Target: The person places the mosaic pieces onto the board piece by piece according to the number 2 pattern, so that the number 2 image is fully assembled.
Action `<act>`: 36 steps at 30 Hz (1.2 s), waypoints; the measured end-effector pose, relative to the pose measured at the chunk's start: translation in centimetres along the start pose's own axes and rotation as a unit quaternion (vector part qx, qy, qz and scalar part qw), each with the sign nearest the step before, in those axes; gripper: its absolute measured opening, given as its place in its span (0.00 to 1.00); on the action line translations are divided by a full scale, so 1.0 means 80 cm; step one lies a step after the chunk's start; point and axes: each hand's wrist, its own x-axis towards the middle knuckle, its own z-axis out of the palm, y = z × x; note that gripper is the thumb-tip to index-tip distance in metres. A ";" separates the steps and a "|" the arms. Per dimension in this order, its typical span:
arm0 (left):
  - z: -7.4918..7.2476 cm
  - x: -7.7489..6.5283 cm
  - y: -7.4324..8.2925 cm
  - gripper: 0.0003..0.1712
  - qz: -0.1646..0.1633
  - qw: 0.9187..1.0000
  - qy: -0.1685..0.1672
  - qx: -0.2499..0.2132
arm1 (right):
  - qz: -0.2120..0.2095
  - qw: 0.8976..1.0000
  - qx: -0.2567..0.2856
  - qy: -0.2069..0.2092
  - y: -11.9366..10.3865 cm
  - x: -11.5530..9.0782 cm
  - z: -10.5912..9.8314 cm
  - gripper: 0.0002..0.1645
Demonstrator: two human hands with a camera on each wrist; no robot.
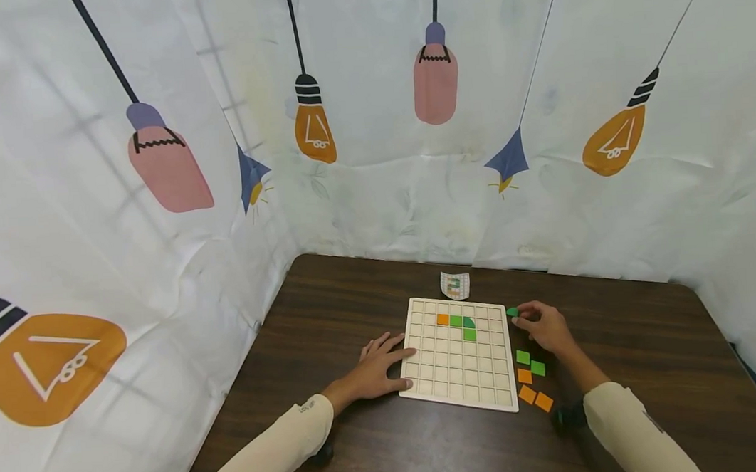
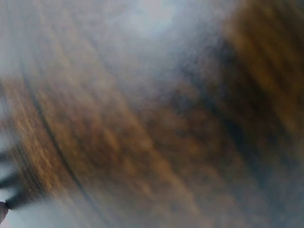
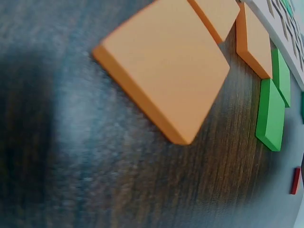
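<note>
A cream grid board (image 1: pixel 460 400) lies on the table, slightly turned. In its upper squares sit an orange tile (image 1: pixel 443 319), two light green tiles (image 1: pixel 456 321) and a dark green rounded tile (image 1: pixel 469 322). My left hand (image 1: pixel 377 370) rests with spread fingers on the board's left edge. Just off the upper right corner, my right hand (image 1: pixel 545 327) pinches a dark green piece (image 1: pixel 512 312) between thumb and fingers; its shape is partly covered. The left wrist view is mostly blurred table, and neither hand's grip shows in the wrist views.
Right of the board lie loose green tiles (image 1: pixel 537 368) and orange tiles (image 1: pixel 543 402), also close up in the right wrist view, where an orange tile (image 3: pixel 166 66) is largest. A small printed card (image 1: pixel 455 286) stands behind the board. A patterned curtain (image 1: pixel 377 215) borders the dark table (image 1: pixel 342 288).
</note>
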 end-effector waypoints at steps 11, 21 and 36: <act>-0.001 0.000 0.001 0.38 -0.002 1.000 -0.004 0.005 | 0.001 0.999 -0.046 -0.017 0.004 0.009 0.005 0.27; -0.001 -0.001 0.002 0.38 0.000 1.000 -0.001 0.001 | -0.025 0.996 -0.079 -0.021 0.004 0.011 0.005 0.25; -0.002 -0.002 0.003 0.38 -0.004 1.000 -0.001 -0.003 | -0.039 0.993 -0.108 0.000 0.001 0.011 0.009 0.17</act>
